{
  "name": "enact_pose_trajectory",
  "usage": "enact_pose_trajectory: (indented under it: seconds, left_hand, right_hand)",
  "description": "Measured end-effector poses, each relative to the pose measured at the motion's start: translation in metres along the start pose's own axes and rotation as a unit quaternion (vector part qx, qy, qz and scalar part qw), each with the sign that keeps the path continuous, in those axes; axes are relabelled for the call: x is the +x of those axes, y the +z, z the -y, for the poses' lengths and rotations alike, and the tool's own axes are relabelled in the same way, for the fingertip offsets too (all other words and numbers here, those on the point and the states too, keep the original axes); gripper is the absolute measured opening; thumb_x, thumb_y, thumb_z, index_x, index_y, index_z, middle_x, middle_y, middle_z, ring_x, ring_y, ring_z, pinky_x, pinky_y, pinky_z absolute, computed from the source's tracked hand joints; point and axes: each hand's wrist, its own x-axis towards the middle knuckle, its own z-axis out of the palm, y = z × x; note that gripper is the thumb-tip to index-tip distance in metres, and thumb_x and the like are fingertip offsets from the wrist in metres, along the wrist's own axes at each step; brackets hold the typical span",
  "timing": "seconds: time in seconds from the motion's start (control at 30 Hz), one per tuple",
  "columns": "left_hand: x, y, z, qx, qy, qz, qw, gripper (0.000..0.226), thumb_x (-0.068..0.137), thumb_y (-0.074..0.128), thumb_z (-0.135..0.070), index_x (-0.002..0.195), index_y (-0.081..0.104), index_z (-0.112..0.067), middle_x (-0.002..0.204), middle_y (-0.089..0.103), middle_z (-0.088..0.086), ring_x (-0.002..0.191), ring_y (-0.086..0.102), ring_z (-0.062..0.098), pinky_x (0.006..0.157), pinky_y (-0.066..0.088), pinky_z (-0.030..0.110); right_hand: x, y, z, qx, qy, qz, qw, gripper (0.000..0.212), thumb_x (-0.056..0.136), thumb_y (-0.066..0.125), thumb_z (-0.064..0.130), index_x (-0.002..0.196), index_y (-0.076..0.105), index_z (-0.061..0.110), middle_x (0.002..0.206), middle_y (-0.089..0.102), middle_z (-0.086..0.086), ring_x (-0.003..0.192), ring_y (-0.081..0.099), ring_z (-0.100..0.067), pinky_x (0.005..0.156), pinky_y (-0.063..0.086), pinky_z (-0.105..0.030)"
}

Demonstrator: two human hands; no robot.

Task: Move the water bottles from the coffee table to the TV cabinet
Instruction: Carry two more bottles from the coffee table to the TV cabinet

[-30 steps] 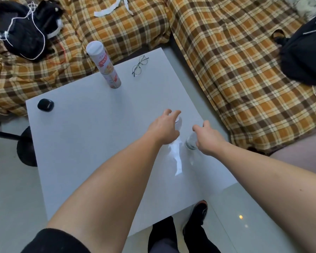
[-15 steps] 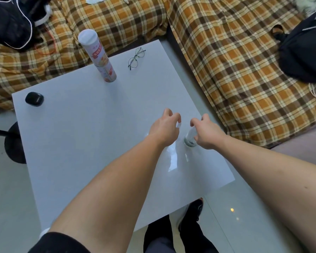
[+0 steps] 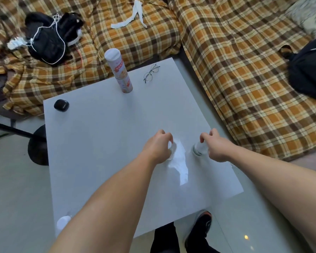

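Bottles (image 3: 200,149) gripped – left hand (image 3: 158,147), right hand (image 3: 217,147) now farther apart

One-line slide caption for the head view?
Left hand and right hand each grip a bottle top on the coffee table.

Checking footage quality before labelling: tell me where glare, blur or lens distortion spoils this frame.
Head view: white glare on the coffee table between the left hand and right hand washes out the clear bottles; sofa edges bow from the wide lens; the top-left corner is smeared.
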Motion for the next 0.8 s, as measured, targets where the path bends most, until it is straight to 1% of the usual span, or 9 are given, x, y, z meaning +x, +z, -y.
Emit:
enact_pose_trajectory:
  seconds: [0.1,0.17,0.27,0.37,0.43,0.53,0.63,0.7,0.8]
  left_hand:
    - [-0.017,-0.003,0.009,0.045,-0.004,0.032,0.998,0.024,0.082,0.054,-0.017,0.105,0.058,-0.020,0.113,0.049,0.004,0.094,0.054,0.029,0.073,0.039,0.030]
    - [-0.027,-0.009,0.013,0.067,-0.015,0.043,0.997,0.025,0.081,0.052,-0.015,0.105,0.060,-0.018,0.114,0.051,0.004,0.098,0.055,0.030,0.076,0.043,0.032]
    - [-0.043,-0.024,0.013,0.083,-0.031,0.027,0.996,0.024,0.080,0.054,-0.013,0.102,0.061,-0.017,0.114,0.054,0.006,0.101,0.055,0.031,0.080,0.045,0.031]
    - [-0.061,-0.043,0.002,0.096,-0.029,0.004,0.995,0.022,0.082,0.056,-0.018,0.103,0.061,-0.015,0.113,0.054,0.008,0.102,0.055,0.030,0.080,0.044,0.031]
    - [-0.072,-0.059,-0.010,0.117,-0.019,-0.005,0.993,0.024,0.083,0.056,-0.020,0.106,0.060,-0.014,0.115,0.054,0.010,0.103,0.054,0.030,0.081,0.044,0.031]
    - [-0.081,-0.091,-0.038,0.161,0.004,-0.028,0.987,0.026,0.084,0.058,-0.018,0.110,0.060,-0.016,0.116,0.053,0.009,0.103,0.053,0.029,0.078,0.042,0.030]
    - [-0.087,-0.126,-0.074,0.185,0.017,-0.058,0.981,0.028,0.082,0.062,-0.020,0.109,0.061,-0.017,0.113,0.057,0.006,0.099,0.055,0.025,0.079,0.050,0.032]
    - [-0.089,-0.146,-0.100,0.187,0.025,-0.089,0.978,0.029,0.080,0.064,-0.026,0.108,0.062,-0.017,0.110,0.060,0.005,0.098,0.057,0.023,0.082,0.054,0.035]
    - [-0.086,-0.162,-0.140,0.213,0.053,-0.108,0.970,0.031,0.080,0.063,-0.031,0.108,0.062,-0.018,0.105,0.060,0.002,0.092,0.057,0.020,0.072,0.052,0.031]
  right_hand:
    - [-0.013,0.019,0.006,0.005,-0.033,-0.028,0.999,0.024,0.089,0.048,0.010,0.109,0.043,0.022,0.103,0.031,-0.004,0.063,0.050,-0.027,0.056,0.043,-0.036]
    - [-0.020,0.027,0.008,-0.005,-0.066,-0.040,0.997,0.022,0.088,0.048,0.009,0.106,0.046,0.020,0.099,0.034,-0.003,0.066,0.051,-0.026,0.061,0.045,-0.037]
    - [-0.029,0.020,0.007,-0.029,-0.077,-0.040,0.996,0.019,0.086,0.051,0.007,0.102,0.048,0.017,0.097,0.037,-0.002,0.074,0.053,-0.029,0.061,0.043,-0.036]
    - [-0.041,0.001,0.009,-0.060,-0.086,-0.005,0.994,0.015,0.087,0.058,0.017,0.101,0.052,0.016,0.098,0.049,-0.004,0.083,0.053,-0.026,0.067,0.044,-0.033]
    - [-0.054,-0.012,0.014,-0.092,-0.105,0.006,0.990,0.016,0.087,0.060,0.029,0.093,0.049,0.019,0.091,0.054,-0.001,0.080,0.051,-0.022,0.065,0.041,-0.031]
    - [-0.078,-0.038,0.022,-0.141,-0.114,-0.012,0.983,0.020,0.089,0.053,0.039,0.090,0.047,0.020,0.081,0.049,0.003,0.077,0.049,-0.021,0.064,0.039,-0.031]
    - [-0.104,-0.075,0.023,-0.154,-0.114,-0.047,0.980,0.023,0.089,0.053,0.042,0.090,0.045,0.021,0.081,0.049,0.004,0.076,0.050,-0.021,0.062,0.039,-0.031]
    - [-0.122,-0.101,0.018,-0.152,-0.109,-0.083,0.979,0.023,0.087,0.056,0.043,0.088,0.045,0.022,0.078,0.049,0.005,0.070,0.050,-0.017,0.057,0.038,-0.029]
    - [-0.152,-0.133,0.002,-0.138,-0.091,-0.128,0.978,0.023,0.086,0.060,0.041,0.091,0.048,0.022,0.075,0.050,0.006,0.062,0.046,-0.011,0.048,0.032,-0.027]
